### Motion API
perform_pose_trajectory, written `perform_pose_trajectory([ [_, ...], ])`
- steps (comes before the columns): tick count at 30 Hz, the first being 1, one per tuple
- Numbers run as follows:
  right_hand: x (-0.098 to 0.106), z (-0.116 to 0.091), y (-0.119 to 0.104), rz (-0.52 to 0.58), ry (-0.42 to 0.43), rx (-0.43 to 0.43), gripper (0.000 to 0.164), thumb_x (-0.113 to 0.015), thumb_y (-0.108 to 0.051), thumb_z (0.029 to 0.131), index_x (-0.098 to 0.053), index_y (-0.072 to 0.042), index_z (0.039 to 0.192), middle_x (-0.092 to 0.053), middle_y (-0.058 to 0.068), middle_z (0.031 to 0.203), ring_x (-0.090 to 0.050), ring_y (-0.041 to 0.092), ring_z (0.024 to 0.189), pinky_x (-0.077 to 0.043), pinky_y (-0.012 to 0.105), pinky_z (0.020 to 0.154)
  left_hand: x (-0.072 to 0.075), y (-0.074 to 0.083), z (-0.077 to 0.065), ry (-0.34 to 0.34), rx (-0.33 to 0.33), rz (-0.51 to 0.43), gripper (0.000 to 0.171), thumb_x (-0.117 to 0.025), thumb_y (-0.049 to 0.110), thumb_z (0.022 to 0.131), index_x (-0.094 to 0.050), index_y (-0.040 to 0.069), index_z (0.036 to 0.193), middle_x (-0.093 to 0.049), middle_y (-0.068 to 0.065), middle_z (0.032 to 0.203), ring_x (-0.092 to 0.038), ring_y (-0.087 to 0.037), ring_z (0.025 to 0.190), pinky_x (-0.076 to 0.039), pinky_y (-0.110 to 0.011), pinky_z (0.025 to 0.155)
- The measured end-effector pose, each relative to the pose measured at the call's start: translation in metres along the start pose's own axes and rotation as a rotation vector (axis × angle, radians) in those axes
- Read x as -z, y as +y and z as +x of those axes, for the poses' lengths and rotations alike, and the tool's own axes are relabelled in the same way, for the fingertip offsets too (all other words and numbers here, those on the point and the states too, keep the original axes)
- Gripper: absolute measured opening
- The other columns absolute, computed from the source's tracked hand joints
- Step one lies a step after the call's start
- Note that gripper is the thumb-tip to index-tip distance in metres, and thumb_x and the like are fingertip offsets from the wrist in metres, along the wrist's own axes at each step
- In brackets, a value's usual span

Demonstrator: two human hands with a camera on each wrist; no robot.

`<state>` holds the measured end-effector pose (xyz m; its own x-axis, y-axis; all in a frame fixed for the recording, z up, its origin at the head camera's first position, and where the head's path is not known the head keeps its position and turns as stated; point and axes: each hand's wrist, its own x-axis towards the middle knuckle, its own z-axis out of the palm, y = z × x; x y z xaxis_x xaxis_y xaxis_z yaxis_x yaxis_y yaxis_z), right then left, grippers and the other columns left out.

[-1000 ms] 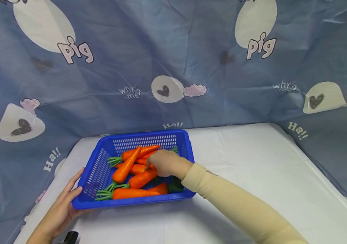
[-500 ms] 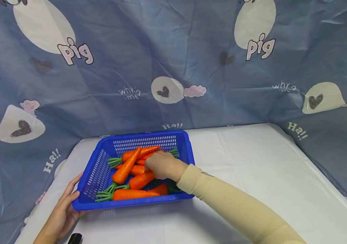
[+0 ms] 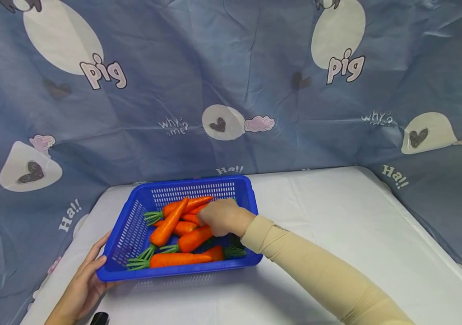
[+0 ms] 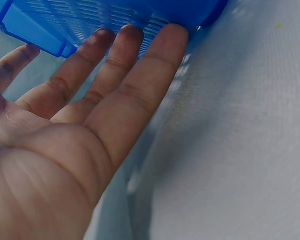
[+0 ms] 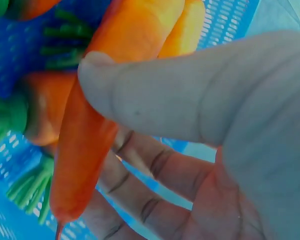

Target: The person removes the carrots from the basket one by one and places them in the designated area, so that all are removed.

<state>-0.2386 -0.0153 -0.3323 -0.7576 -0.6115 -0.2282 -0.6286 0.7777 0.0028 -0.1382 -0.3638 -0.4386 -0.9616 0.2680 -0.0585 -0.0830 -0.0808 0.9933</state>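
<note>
Below centre, the right hand (image 3: 224, 217) is pinching a carrot (image 5: 80, 165) in the blue basket (image 3: 174, 271); lower left, the straight-fingered left hand (image 3: 86, 282) is touching the basket. The backdrop (image 3: 154, 54) is reading "pig", "why me?", "Ha!!".

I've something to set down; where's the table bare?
Bare: white table right of the blue basket, behind the beige sleeve; also the near strip between sleeve and black object. Crowded: the basket, with carrots and the right grip.

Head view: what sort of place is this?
Probably a makeshift indoor filming or practice station rather than a working kitchen: a printed blue cloth hangs as a backdrop behind a flat white surface, where a blue basket holds carrots.
</note>
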Motion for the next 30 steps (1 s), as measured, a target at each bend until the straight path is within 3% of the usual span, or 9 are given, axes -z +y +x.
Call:
perform_pose_trajectory([
  [5,0.005,-0.003,0.011,0.029,-0.023,-0.011,0.040,-0.067,-0.014,0.092,-0.068,-0.033,0.127,-0.067,-0.011,0.130,-0.063,0.013,0.116,-0.052,0.045,0.095,0.001,-0.001,0.000,0.034,0.009,0.007,0.054,-0.026,0.026,0.111,-0.009,0.041,0.160,-0.056,0.026,0.130,-0.067,-0.008,0.111,-0.059,-0.038,0.086],
  [14,0.010,-0.006,0.028,0.140,-0.075,0.022,0.033,-0.073,-0.024,0.090,-0.067,-0.025,0.123,-0.067,-0.007,0.118,-0.059,0.015,0.097,-0.050,0.044,0.091,0.001,-0.003,0.001,0.022,-0.020,-0.014,0.055,-0.025,0.022,0.110,-0.012,0.039,0.160,-0.058,0.024,0.131,-0.068,-0.009,0.111,-0.059,-0.038,0.086],
  [20,0.008,-0.003,0.036,0.195,-0.086,0.060,0.035,-0.073,-0.026,0.091,-0.065,-0.020,0.125,-0.067,-0.003,0.117,-0.058,0.015,0.098,-0.049,0.040,0.094,0.001,-0.003,0.001,0.027,-0.021,0.001,0.054,-0.025,0.023,0.110,-0.011,0.039,0.160,-0.057,0.025,0.131,-0.068,-0.009,0.111,-0.059,-0.037,0.086],
  [25,0.006,-0.002,0.044,0.309,-0.104,0.103,0.033,-0.072,-0.021,0.092,-0.064,-0.013,0.123,-0.068,0.002,0.117,-0.061,0.015,0.102,-0.049,0.032,0.098,0.001,-0.003,0.001,0.024,-0.025,0.000,0.055,-0.026,0.022,0.110,-0.012,0.038,0.161,-0.057,0.024,0.131,-0.067,-0.009,0.111,-0.059,-0.036,0.086],
  [30,0.004,-0.004,0.052,0.451,-0.098,0.101,0.030,-0.072,-0.018,0.093,-0.063,-0.011,0.120,-0.068,0.004,0.108,-0.061,0.016,0.098,-0.050,0.029,0.092,0.001,-0.003,0.001,0.034,-0.020,0.010,0.055,-0.026,0.023,0.110,-0.011,0.038,0.161,-0.057,0.024,0.131,-0.067,-0.008,0.111,-0.059,-0.036,0.086],
])
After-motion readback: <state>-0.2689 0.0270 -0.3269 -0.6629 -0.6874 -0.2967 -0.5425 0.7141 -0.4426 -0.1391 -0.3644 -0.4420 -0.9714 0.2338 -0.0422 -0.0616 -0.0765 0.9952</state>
